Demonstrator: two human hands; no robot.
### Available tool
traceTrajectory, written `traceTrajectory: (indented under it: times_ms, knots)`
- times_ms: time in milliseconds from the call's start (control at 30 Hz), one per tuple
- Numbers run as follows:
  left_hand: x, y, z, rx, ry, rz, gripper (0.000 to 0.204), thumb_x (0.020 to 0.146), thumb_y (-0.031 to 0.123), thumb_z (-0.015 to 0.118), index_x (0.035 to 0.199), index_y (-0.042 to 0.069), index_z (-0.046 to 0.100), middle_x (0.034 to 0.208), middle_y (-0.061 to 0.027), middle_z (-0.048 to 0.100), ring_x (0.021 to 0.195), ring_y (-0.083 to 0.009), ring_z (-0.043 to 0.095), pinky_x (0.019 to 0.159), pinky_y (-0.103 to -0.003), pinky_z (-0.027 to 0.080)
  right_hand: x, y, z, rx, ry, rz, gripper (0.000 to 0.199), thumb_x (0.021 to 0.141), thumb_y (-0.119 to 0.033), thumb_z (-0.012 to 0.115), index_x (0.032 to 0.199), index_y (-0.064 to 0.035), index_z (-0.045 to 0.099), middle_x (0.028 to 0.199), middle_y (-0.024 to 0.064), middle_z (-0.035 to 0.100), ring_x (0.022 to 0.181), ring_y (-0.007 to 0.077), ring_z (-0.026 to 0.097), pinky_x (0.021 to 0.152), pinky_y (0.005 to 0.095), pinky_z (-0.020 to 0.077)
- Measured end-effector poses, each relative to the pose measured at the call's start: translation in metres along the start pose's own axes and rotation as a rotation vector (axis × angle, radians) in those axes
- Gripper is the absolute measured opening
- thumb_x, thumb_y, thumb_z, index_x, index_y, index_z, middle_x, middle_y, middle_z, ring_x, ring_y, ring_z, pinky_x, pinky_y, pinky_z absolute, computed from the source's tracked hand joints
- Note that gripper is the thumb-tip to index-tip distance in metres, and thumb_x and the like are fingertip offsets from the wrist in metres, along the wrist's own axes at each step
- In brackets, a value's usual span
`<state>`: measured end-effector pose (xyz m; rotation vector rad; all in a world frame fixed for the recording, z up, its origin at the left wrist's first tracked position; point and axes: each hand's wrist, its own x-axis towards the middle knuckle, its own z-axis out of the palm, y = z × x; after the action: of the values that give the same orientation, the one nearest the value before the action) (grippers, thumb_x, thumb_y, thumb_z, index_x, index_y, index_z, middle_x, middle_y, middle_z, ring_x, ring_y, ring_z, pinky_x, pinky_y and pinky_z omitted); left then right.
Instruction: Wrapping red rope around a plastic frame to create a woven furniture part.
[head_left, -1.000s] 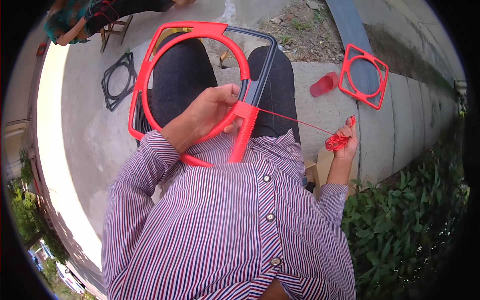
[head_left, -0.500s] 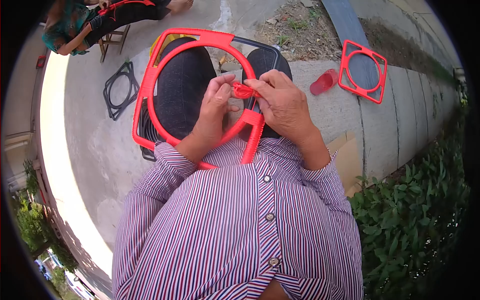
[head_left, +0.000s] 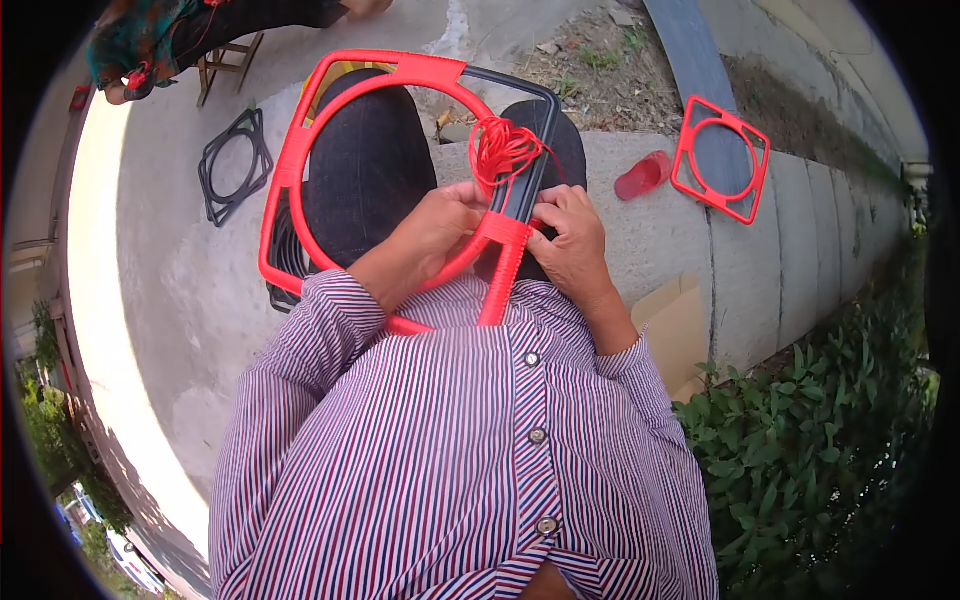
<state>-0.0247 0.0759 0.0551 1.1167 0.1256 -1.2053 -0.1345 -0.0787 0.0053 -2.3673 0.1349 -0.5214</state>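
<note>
A squarish frame with a round ring inside (head_left: 290, 172) lies across my knees, mostly wrapped in red cord. Its upper right corner (head_left: 548, 95) shows bare black bars. A loose bundle of red cord (head_left: 500, 150) rests over the ring and bars there. My left hand (head_left: 435, 235) is closed inside the ring, just below the bundle. Its fingertips are partly hidden, so what they pinch is unclear. My right hand (head_left: 570, 240) is closed at the frame's right edge, beside the end of the wrapping, with a bit of red between finger and thumb.
A bare black frame (head_left: 235, 165) lies on the concrete at left. Another red-wrapped frame (head_left: 721, 160) and a red slipper (head_left: 643, 176) are at right. Black frames (head_left: 288, 240) sit beside my left leg. A person (head_left: 150, 45) sits far left; bushes (head_left: 800, 450) grow near right.
The red cord bundle was between my two hands; now it lies farther up, out of my fingers. Both hands have lowered, the right one to the frame's right edge.
</note>
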Motion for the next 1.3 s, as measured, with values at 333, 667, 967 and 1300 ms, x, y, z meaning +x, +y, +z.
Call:
traceTrajectory:
  times_ms: [333,667,967,1300]
  knots:
    - [0.003,-0.003,-0.018,-0.005,-0.022,-0.018,0.026,0.088,0.0,0.04,0.114,0.003,0.047,0.084,-0.011,0.066,0.054,-0.0159,0.061,0.043,-0.029,0.048,-0.059,0.021,-0.128,1.567,0.207,0.129,0.019,0.08,-0.011,0.057,0.096,-0.0042,0.05,0.074,0.0056,0.049,0.075,0.0187,0.049,0.085,0.0389,0.045]
    - [-0.002,-0.007,-0.015,-0.037,-0.121,0.082,0.021,0.088,0.002,0.051,0.108,0.003,0.052,0.083,-0.0082,0.065,0.056,-0.015,0.062,0.047,-0.027,0.052,-0.04,0.021,-0.078,1.143,0.411,0.566,0.01,0.095,-0.007,0.052,0.105,-0.0055,0.051,0.109,0.0093,0.057,0.064,0.0111,0.053,0.05,0.0209,0.0436]
    - [0.0,-0.016,-0.029,-0.005,-0.117,0.083,0.012,0.085,-0.002,0.06,0.092,0.004,0.053,0.075,-0.0088,0.063,0.056,-0.0164,0.063,0.048,-0.027,0.053,-0.026,-0.009,-0.074,0.954,0.108,0.573,0.015,0.088,-0.005,0.059,0.101,-0.0032,0.051,0.068,0.0,0.049,0.049,0.0057,0.041,0.047,0.0201,0.0348]
    - [0.003,-0.017,-0.02,0.094,-0.014,0.094,0.032,0.084,0.004,0.066,0.112,0.001,0.051,0.081,-0.0111,0.063,0.063,-0.0174,0.063,0.054,-0.029,0.053,-0.026,-0.072,-0.102,1.559,0.131,0.241,0.02,0.084,-0.007,0.056,0.099,-0.0039,0.042,0.063,0.0016,0.039,0.048,0.0071,0.029,0.044,0.0225,0.0253]
